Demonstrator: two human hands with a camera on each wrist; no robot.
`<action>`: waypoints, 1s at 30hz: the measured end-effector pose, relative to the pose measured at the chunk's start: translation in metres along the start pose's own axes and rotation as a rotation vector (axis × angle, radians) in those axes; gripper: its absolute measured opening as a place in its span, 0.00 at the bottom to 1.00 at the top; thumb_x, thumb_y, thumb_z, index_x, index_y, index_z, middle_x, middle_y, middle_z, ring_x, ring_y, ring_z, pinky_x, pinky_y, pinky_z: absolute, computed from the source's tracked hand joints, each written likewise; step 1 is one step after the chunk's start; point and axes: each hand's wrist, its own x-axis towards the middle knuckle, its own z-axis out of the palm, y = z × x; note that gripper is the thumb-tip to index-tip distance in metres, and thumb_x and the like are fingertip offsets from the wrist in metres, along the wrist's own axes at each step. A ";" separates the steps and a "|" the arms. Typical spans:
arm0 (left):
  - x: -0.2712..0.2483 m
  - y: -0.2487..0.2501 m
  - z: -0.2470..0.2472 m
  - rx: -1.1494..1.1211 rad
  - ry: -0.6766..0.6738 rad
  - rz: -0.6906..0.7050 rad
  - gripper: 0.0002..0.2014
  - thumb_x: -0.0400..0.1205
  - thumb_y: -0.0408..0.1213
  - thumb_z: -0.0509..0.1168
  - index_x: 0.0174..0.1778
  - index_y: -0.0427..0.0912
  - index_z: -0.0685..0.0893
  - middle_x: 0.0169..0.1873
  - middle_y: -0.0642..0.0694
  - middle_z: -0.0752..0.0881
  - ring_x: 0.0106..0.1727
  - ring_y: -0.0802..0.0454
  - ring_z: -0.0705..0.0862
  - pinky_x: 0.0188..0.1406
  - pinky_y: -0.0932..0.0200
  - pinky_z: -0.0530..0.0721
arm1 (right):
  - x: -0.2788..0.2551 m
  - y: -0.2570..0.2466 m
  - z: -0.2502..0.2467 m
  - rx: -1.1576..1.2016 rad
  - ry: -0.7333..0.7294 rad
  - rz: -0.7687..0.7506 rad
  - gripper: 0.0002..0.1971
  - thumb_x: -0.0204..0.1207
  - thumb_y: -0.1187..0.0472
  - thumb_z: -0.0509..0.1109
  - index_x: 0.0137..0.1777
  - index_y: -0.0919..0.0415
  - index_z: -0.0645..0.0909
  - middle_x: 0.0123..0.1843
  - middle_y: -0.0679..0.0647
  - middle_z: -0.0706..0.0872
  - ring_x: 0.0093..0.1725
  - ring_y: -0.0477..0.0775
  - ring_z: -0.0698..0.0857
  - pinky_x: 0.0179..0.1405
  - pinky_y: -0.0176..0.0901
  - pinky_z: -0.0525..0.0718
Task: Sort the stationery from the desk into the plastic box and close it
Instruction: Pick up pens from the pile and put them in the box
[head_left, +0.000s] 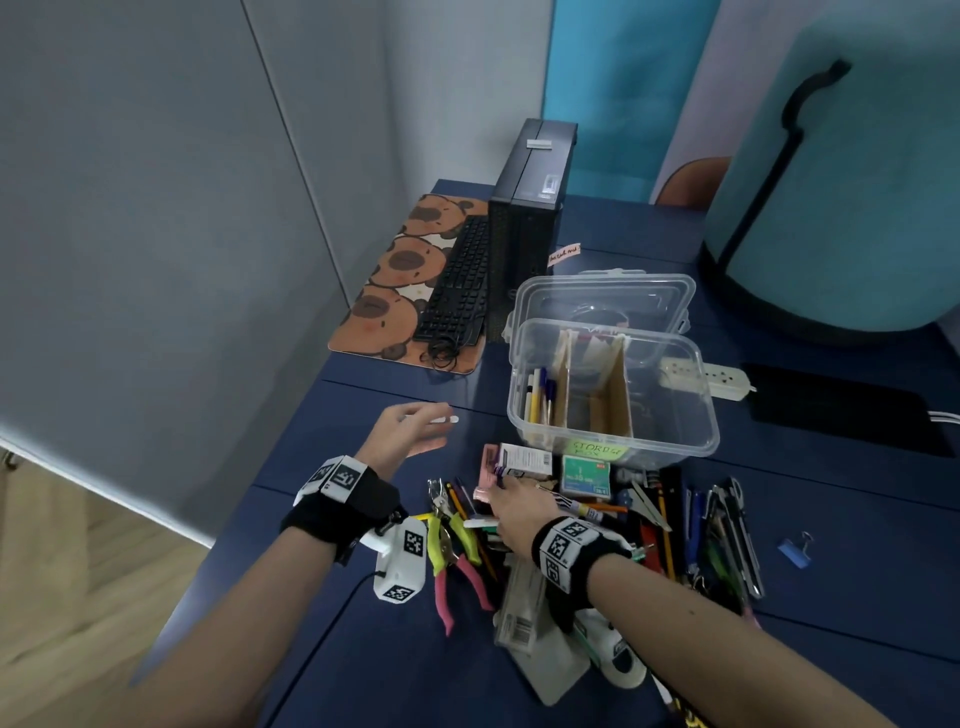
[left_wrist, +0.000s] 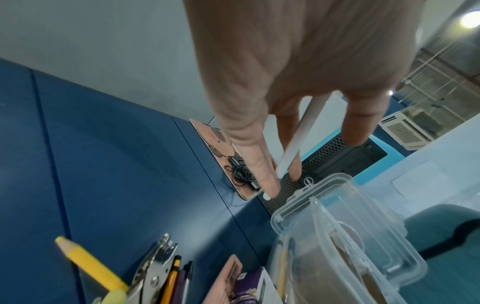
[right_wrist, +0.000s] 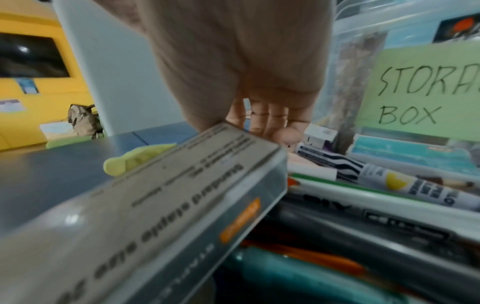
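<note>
Left hand (head_left: 402, 431) pinches a slim white pen (left_wrist: 293, 144) near the open plastic box (head_left: 613, 395); light, stiff and likely slippery, it looks best gripped mid-barrel.

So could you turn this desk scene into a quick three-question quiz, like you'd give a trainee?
1. True or false: the lid of the plastic box is shut.
2. What does the left hand hold?
A. a white pen
B. a blue binder clip
C. pliers
3. Fill in: the pens already in the box stand in its ___ compartment, seen from the head view.

Key:
1. False: the lid stands open behind the box.
2. A: its fingers pinch the white pen above the blue desk.
3. Left.
</note>
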 end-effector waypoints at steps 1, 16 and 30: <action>-0.002 0.003 0.001 -0.031 -0.018 -0.011 0.17 0.83 0.40 0.65 0.60 0.30 0.84 0.58 0.37 0.87 0.60 0.46 0.86 0.62 0.52 0.84 | 0.000 0.002 -0.001 0.018 0.015 0.003 0.22 0.77 0.63 0.68 0.70 0.60 0.72 0.65 0.59 0.76 0.65 0.62 0.78 0.60 0.55 0.81; -0.007 0.023 0.053 -0.042 -0.153 0.086 0.16 0.80 0.14 0.57 0.60 0.28 0.82 0.55 0.33 0.84 0.51 0.48 0.88 0.45 0.63 0.89 | -0.044 0.061 -0.054 2.016 -0.047 0.236 0.10 0.85 0.63 0.61 0.63 0.63 0.78 0.45 0.59 0.86 0.42 0.57 0.87 0.42 0.52 0.88; 0.062 0.046 0.115 0.780 0.010 0.194 0.26 0.76 0.31 0.70 0.68 0.46 0.70 0.44 0.42 0.86 0.49 0.43 0.86 0.49 0.51 0.84 | 0.006 0.103 -0.117 1.433 0.355 0.335 0.11 0.76 0.71 0.70 0.53 0.59 0.73 0.55 0.66 0.84 0.50 0.65 0.89 0.51 0.64 0.88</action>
